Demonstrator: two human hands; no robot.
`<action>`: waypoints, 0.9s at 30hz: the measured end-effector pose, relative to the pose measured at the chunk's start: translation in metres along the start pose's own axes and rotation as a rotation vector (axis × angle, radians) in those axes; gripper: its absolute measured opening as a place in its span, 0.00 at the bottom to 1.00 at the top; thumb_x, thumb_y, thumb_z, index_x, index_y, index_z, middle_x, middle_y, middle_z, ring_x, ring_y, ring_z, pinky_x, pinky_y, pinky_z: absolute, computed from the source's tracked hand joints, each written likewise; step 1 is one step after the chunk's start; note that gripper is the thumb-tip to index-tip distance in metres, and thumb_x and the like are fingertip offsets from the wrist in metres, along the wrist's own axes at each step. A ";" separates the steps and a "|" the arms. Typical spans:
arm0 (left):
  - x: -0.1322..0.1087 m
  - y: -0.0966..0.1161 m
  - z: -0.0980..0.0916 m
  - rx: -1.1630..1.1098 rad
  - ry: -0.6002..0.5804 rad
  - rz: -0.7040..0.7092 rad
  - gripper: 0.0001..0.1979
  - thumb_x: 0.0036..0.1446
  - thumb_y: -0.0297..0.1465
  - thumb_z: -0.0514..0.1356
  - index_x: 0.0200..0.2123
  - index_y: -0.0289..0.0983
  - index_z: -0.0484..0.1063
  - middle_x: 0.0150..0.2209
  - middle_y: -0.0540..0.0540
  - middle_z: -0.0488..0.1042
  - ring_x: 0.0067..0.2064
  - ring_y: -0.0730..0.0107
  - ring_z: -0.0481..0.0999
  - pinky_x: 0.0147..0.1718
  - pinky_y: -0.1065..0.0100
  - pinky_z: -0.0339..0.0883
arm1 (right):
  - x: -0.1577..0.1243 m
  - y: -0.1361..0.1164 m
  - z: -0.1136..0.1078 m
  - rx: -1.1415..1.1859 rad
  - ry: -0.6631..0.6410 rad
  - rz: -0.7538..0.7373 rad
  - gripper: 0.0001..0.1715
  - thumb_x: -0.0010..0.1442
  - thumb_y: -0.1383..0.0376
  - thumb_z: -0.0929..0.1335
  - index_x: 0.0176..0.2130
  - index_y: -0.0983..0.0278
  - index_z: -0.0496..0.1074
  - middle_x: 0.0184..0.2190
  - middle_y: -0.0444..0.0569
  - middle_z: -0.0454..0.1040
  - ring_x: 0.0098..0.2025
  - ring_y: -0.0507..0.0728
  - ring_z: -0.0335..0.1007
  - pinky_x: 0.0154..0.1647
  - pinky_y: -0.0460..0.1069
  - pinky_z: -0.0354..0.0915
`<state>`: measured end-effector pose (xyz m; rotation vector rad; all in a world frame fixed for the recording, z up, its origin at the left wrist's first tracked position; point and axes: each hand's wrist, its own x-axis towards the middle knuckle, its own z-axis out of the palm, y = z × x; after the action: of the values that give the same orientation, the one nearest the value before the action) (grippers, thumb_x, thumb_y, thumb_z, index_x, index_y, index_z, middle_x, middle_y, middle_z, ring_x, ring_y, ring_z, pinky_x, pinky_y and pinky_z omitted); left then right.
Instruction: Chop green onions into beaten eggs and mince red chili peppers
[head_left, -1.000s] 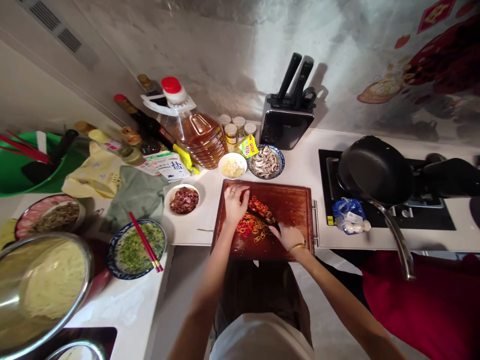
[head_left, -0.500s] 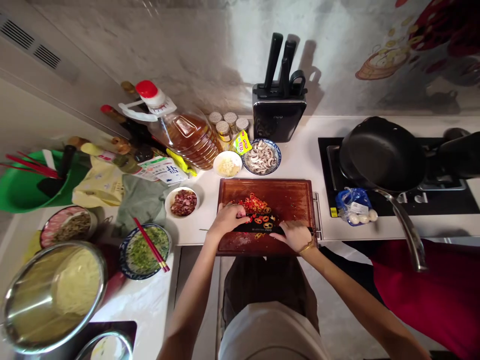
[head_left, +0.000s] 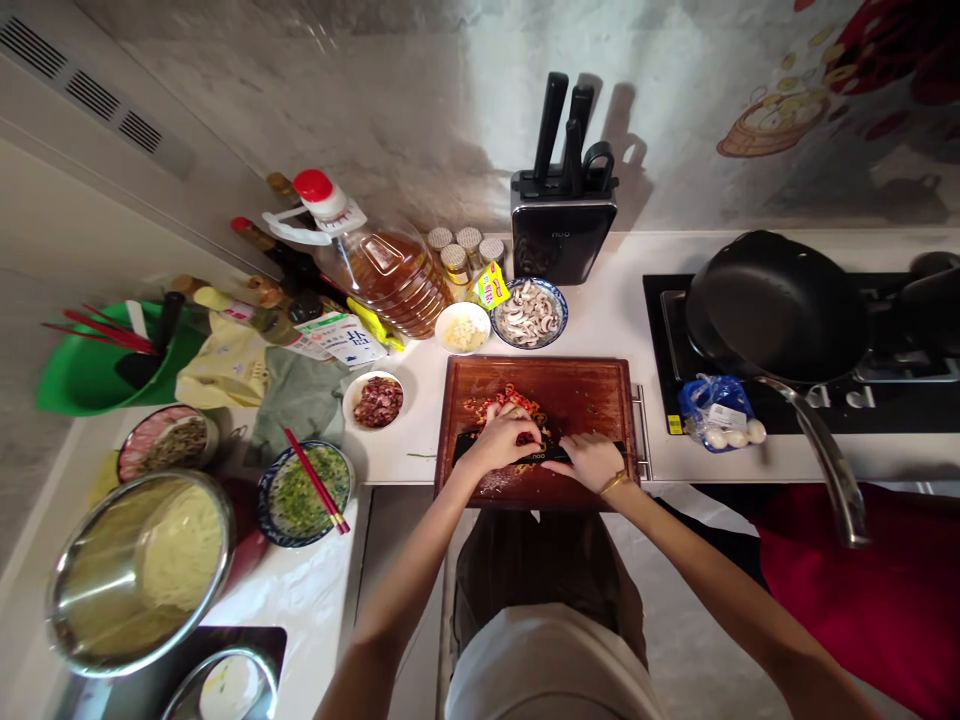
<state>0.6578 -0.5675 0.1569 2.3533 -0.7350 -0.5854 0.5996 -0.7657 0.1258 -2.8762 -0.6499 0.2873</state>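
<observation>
My right hand (head_left: 594, 463) is closed around the handle of a black kitchen knife (head_left: 538, 457), which lies low across the wooden cutting board (head_left: 592, 385), blade pointing left. Over the blade is my left hand (head_left: 507, 440), its fingers curled in and thumb bent toward them; what is between them, if anything, is hidden. Chopped red chili (head_left: 517, 394) lies in a pile just beyond my left hand, partly covered by it. Small bits are scattered around the board.
Behind the board stand a bowl of sliced mushrooms (head_left: 529, 314), a bowl of minced garlic (head_left: 462, 330) and a knife block (head_left: 562, 235). A bowl of dark meat (head_left: 377, 401) is at left. A wok (head_left: 780, 310) rests on the stove at right; someone's red clothing (head_left: 862, 590) is nearby.
My left hand has moved right along the blade, over the chili pieces that showed there, and its fingers have curled in. My right hand stays on the knife handle. The view has shifted slightly.
</observation>
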 end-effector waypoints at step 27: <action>0.002 -0.042 -0.008 0.235 0.174 -0.165 0.08 0.52 0.37 0.59 0.28 0.39 0.68 0.31 0.48 0.72 0.40 0.63 0.65 0.48 0.56 0.45 | -0.020 0.008 -0.006 -0.006 0.015 0.036 0.33 0.60 0.43 0.55 0.30 0.66 0.71 0.25 0.52 0.73 0.29 0.55 0.67 0.31 0.49 0.49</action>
<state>0.6785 -0.5373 0.1351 2.6607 -0.5604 -0.3719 0.5863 -0.7822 0.1331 -2.8954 -0.5974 0.2697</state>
